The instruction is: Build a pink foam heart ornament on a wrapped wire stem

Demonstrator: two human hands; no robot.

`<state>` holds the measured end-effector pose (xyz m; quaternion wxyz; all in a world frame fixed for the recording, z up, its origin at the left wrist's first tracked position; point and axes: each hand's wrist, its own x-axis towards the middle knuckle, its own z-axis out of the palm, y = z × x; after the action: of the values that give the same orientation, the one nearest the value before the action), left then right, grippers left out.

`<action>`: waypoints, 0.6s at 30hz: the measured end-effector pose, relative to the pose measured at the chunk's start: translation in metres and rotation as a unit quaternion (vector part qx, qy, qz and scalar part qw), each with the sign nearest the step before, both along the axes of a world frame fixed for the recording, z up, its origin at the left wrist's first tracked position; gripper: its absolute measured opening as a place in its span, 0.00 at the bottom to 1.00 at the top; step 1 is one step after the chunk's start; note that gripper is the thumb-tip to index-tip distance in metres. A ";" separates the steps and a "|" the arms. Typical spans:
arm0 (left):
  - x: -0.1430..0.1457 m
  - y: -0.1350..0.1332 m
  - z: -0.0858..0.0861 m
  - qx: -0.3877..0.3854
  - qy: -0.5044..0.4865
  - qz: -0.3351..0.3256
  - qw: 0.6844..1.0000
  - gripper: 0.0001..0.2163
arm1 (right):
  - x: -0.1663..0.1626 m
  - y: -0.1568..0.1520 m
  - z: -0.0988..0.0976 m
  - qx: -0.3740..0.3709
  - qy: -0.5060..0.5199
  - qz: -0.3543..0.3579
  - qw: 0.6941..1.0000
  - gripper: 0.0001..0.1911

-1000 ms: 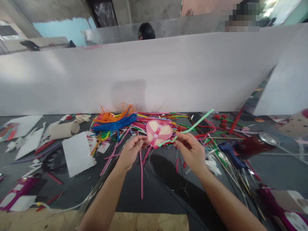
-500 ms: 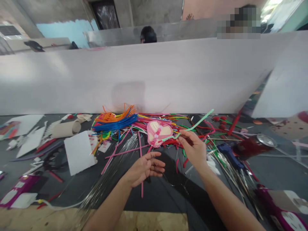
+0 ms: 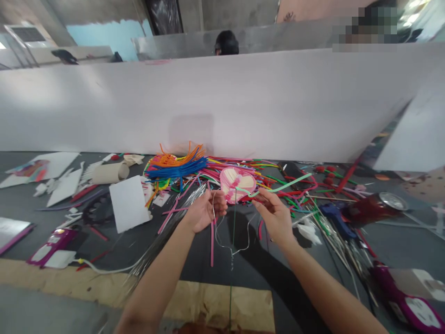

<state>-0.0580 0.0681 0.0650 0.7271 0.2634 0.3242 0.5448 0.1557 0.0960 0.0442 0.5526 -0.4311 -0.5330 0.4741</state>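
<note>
My right hand [image 3: 273, 213] pinches a mint-green pipe cleaner [image 3: 294, 182], whose loose end points up to the right. A wavy part of it stretches left across a pink and cream heart-shaped piece [image 3: 229, 178]. Below the hands hangs a thin wire loop [image 3: 247, 241], twisted together at its bottom. The wire's left side passes by my left hand [image 3: 210, 209], whose fingers are loosely curved and apart; a firm grip on it does not show. A thin dark green strand [image 3: 233, 227] runs downward between the hands.
Blue pipe cleaners [image 3: 177, 170] and orange ones [image 3: 184, 157] lie behind. Loose silver wires [image 3: 163, 232] spread left, beside a white card [image 3: 128, 204]. To the right are a red can [image 3: 368, 208] and a blue-handled tool [image 3: 335, 220]. A white partition [image 3: 139, 102] stands behind.
My left hand has risen closer to the heart-shaped piece, its fingers less stretched. The wire loop now hangs spread between my hands. My right hand keeps its pinch; the camera view has shifted.
</note>
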 end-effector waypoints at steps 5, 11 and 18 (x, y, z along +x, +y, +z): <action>0.029 0.003 -0.021 -0.023 -0.010 0.082 0.996 0.10 | -0.021 -0.011 -0.010 -0.089 0.127 0.003 0.988 0.22; 0.054 0.014 -0.023 0.051 0.079 0.118 0.989 0.16 | -0.032 -0.005 -0.010 -0.087 0.159 0.024 0.983 0.22; 0.049 0.046 -0.022 0.072 0.178 0.212 0.958 0.12 | -0.037 0.012 -0.003 -0.009 0.069 0.056 0.996 0.17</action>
<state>-0.0088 0.1144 0.0431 0.5049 0.3332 0.4560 0.6527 0.1190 0.1076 0.0413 0.5563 -0.3719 -0.5129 0.5377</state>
